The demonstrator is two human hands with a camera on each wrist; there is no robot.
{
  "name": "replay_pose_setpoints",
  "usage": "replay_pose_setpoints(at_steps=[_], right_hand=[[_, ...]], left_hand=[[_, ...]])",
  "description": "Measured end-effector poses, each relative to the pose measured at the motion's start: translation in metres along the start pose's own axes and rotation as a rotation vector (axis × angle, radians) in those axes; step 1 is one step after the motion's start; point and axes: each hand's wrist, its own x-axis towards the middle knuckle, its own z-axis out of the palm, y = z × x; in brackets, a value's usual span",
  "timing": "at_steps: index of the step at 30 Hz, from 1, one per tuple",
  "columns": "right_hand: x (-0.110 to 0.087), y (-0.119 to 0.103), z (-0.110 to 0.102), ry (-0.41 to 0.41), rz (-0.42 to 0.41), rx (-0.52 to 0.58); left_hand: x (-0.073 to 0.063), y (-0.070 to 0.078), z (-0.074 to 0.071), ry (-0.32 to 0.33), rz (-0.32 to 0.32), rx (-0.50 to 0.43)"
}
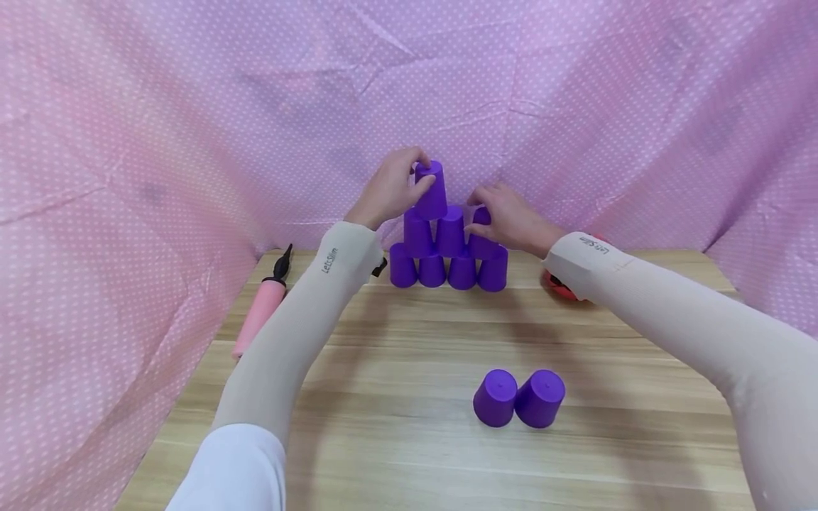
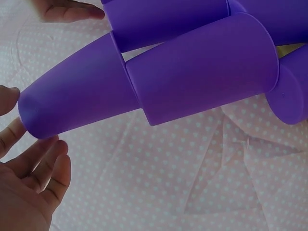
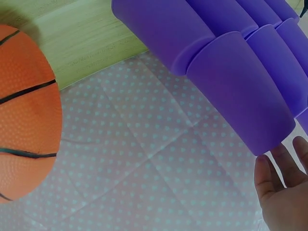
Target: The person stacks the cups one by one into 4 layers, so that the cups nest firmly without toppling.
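Observation:
Purple cups stand upside down in a stacked pyramid, with several in the bottom row point(image 1: 432, 272) and three in the middle row point(image 1: 450, 234). On the left and centre cups of that middle row sits an upper cup point(image 1: 432, 195). My left hand point(image 1: 391, 186) holds this upper cup near its closed end between thumb and fingers, as the left wrist view also shows. My right hand point(image 1: 511, 215) is at the right-hand middle cup point(image 3: 245, 96), fingers loosely bent and fingertips by its closed top; whether they touch is unclear. That cup is partly hidden in the head view.
Two more purple cups point(image 1: 497, 399) stand upside down side by side nearer the front. A pink hand pump point(image 1: 260, 316) with a black nozzle lies at the left. An orange ball point(image 3: 29, 115) with black lines is right of the pyramid. Pink dotted cloth point(image 1: 447, 85) hangs behind the wooden table point(image 1: 383, 454).

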Motion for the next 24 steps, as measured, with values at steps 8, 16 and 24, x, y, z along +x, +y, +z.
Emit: replay_pose_setpoints(at_steps=[8, 16, 24], right_hand=[[-0.005, 0.001, -0.009, -0.045, 0.071, 0.035], [-0.017, 0.003, -0.015, -0.026, 0.016, 0.025], [-0.035, 0.001, -0.02, -0.002, -0.02, 0.018]], left_hand=[[-0.018, -0.005, -0.013, 0.145, 0.072, -0.008], [-0.05, -0.006, -0.025, 0.142, 0.138, 0.031], [-0.072, 0.0, -0.022, 0.123, 0.217, 0.035]])
